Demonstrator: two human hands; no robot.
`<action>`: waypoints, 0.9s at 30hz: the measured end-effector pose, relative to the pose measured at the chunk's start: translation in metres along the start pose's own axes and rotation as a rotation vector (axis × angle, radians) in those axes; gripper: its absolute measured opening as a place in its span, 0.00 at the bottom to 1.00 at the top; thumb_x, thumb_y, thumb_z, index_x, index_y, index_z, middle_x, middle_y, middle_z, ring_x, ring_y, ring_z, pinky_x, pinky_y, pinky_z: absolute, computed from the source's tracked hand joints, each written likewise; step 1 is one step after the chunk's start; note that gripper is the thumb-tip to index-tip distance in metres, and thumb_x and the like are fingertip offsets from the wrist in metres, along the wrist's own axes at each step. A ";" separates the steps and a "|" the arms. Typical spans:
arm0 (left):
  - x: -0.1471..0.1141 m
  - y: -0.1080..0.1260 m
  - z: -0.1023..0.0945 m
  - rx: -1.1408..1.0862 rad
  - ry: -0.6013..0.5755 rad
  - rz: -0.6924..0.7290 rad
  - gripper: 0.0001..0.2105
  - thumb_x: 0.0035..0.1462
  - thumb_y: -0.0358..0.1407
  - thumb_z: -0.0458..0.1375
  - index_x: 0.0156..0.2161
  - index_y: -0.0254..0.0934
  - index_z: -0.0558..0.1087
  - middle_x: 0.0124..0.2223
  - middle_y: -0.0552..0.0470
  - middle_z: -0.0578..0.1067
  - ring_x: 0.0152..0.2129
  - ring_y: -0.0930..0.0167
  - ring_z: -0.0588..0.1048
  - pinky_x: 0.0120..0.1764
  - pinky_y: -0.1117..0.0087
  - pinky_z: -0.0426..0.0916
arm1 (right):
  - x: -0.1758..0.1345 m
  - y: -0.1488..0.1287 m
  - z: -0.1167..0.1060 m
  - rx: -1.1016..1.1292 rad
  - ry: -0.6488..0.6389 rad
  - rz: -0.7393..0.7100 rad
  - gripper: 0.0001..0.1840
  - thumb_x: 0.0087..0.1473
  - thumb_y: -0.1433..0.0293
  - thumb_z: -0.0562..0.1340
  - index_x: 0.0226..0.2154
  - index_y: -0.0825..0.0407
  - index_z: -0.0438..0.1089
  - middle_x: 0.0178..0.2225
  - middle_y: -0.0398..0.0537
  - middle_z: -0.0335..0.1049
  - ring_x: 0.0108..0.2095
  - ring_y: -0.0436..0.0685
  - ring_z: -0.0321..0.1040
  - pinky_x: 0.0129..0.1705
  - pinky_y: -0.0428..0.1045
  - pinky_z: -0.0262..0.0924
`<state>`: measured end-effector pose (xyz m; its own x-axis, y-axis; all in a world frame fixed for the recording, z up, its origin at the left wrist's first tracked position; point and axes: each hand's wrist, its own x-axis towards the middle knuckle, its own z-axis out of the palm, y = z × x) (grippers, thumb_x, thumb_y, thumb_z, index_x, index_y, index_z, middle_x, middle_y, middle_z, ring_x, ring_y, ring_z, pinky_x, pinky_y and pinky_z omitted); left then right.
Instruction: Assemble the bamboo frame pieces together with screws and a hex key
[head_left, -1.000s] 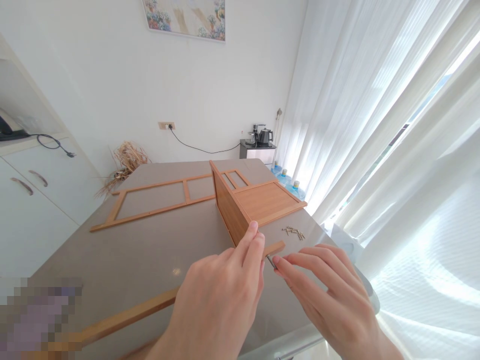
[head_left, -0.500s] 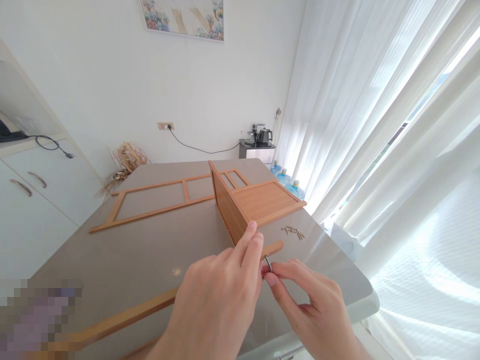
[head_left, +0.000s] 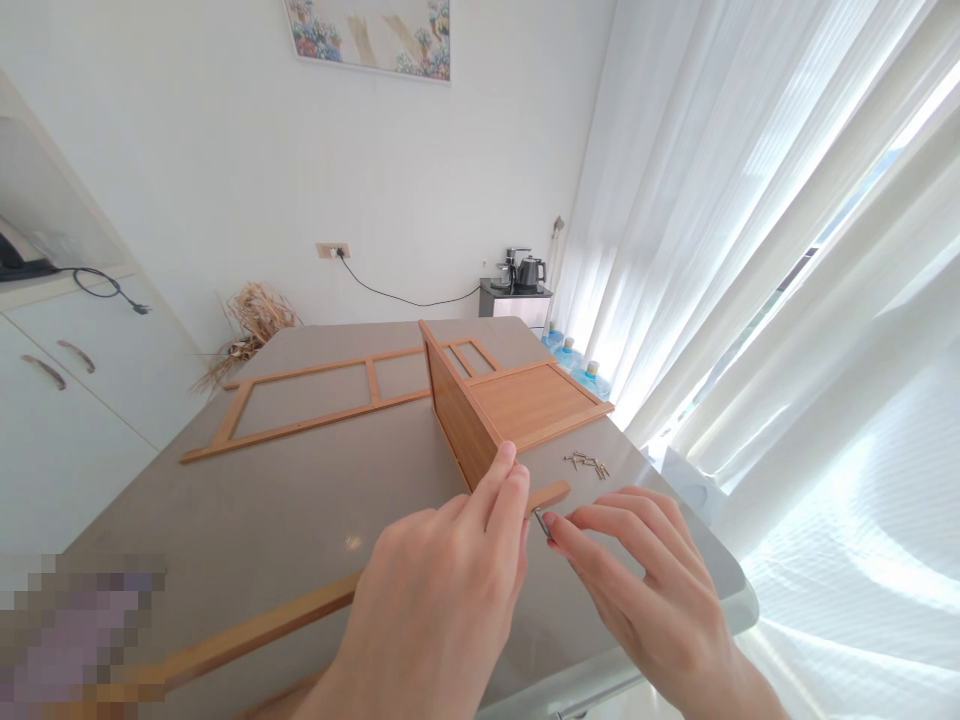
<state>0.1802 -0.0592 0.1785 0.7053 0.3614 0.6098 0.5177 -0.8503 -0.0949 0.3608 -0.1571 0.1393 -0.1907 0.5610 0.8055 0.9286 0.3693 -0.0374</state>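
Observation:
My left hand (head_left: 442, 570) is closed around the corner where an upright wooden panel (head_left: 459, 415) meets a wooden frame (head_left: 262, 622). The end of a frame bar (head_left: 551, 494) sticks out to the right past my left fingers. A small bent metal hex key (head_left: 541, 522) sits at this bar, its near end pinched by the fingertips of my right hand (head_left: 652, 575). My left hand covers the joint, and the screw under the key is hidden.
Several small screws (head_left: 589, 464) lie on the grey table (head_left: 337, 520). Behind the upright panel is another wooden frame (head_left: 371, 383) with a flat panel section (head_left: 529, 400). At lower left, a blurred-out patch (head_left: 75, 640) covers part of the view.
My right hand has shifted right and its fingers have swung above the hex key. The key's near end has turned slightly rightward. My left hand and the wooden parts stay put.

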 end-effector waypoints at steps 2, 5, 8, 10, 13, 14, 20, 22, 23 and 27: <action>0.000 0.000 0.000 0.003 -0.009 -0.005 0.15 0.63 0.26 0.52 0.53 0.33 0.72 0.60 0.47 0.75 0.29 0.66 0.84 0.17 0.66 0.70 | 0.001 -0.001 -0.002 -0.008 -0.005 -0.001 0.18 0.58 0.87 0.62 0.49 0.60 0.74 0.39 0.53 0.73 0.40 0.56 0.65 0.44 0.57 0.59; 0.001 0.001 0.000 -0.005 -0.007 -0.010 0.15 0.64 0.26 0.51 0.53 0.34 0.73 0.60 0.47 0.75 0.29 0.66 0.84 0.18 0.66 0.71 | 0.004 -0.002 -0.007 -0.022 -0.021 -0.013 0.17 0.59 0.86 0.61 0.49 0.60 0.74 0.39 0.53 0.73 0.40 0.56 0.66 0.45 0.57 0.59; 0.002 0.001 0.000 -0.014 -0.007 -0.012 0.14 0.65 0.27 0.51 0.53 0.33 0.73 0.60 0.47 0.75 0.28 0.66 0.84 0.18 0.66 0.72 | 0.010 -0.004 -0.012 -0.070 -0.036 -0.039 0.17 0.61 0.86 0.59 0.49 0.59 0.74 0.39 0.52 0.75 0.41 0.55 0.67 0.47 0.56 0.58; 0.002 0.001 -0.001 -0.010 -0.006 -0.005 0.14 0.64 0.26 0.52 0.52 0.33 0.73 0.60 0.46 0.75 0.28 0.66 0.83 0.19 0.65 0.73 | 0.014 -0.004 -0.015 -0.103 -0.042 -0.055 0.17 0.61 0.86 0.58 0.48 0.59 0.74 0.39 0.52 0.75 0.42 0.56 0.67 0.48 0.56 0.58; 0.002 0.001 -0.001 -0.013 -0.017 0.004 0.14 0.64 0.26 0.52 0.53 0.33 0.72 0.60 0.46 0.75 0.29 0.67 0.84 0.20 0.66 0.73 | 0.018 -0.005 -0.019 -0.126 -0.081 -0.070 0.17 0.62 0.85 0.56 0.48 0.59 0.74 0.39 0.52 0.76 0.42 0.56 0.68 0.49 0.56 0.58; 0.002 0.001 -0.001 -0.019 -0.022 -0.002 0.14 0.65 0.27 0.52 0.53 0.33 0.72 0.60 0.47 0.75 0.29 0.67 0.84 0.19 0.66 0.73 | 0.019 -0.005 -0.020 -0.133 -0.093 -0.073 0.17 0.62 0.85 0.56 0.48 0.58 0.74 0.39 0.52 0.77 0.41 0.57 0.69 0.49 0.57 0.58; 0.003 0.001 -0.002 -0.005 -0.025 0.000 0.14 0.63 0.25 0.53 0.53 0.33 0.72 0.60 0.48 0.75 0.30 0.66 0.84 0.18 0.65 0.73 | 0.016 -0.005 -0.013 -0.026 -0.113 0.031 0.12 0.62 0.83 0.60 0.45 0.55 0.72 0.36 0.48 0.75 0.36 0.54 0.69 0.42 0.54 0.59; 0.003 0.001 -0.002 0.000 -0.029 -0.002 0.14 0.63 0.25 0.53 0.52 0.33 0.73 0.60 0.47 0.75 0.29 0.66 0.84 0.19 0.66 0.73 | 0.015 -0.006 -0.008 0.089 -0.115 0.096 0.10 0.62 0.82 0.62 0.42 0.53 0.71 0.34 0.45 0.74 0.34 0.52 0.68 0.39 0.52 0.60; 0.003 0.001 -0.001 0.002 -0.029 -0.002 0.14 0.63 0.25 0.53 0.52 0.33 0.73 0.60 0.47 0.75 0.29 0.67 0.84 0.20 0.66 0.73 | 0.014 -0.007 -0.005 0.133 -0.112 0.119 0.10 0.62 0.82 0.62 0.42 0.53 0.71 0.33 0.44 0.74 0.33 0.52 0.68 0.39 0.52 0.61; 0.002 0.001 -0.001 0.012 -0.027 -0.003 0.14 0.64 0.25 0.54 0.53 0.33 0.73 0.61 0.47 0.73 0.31 0.67 0.84 0.20 0.67 0.72 | 0.013 -0.010 -0.001 0.121 -0.087 0.094 0.11 0.61 0.84 0.62 0.42 0.54 0.70 0.33 0.45 0.74 0.33 0.52 0.69 0.39 0.52 0.62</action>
<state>0.1814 -0.0598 0.1806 0.7163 0.3744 0.5888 0.5255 -0.8446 -0.1022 0.3498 -0.1542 0.1506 -0.1365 0.6576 0.7409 0.8996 0.3955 -0.1853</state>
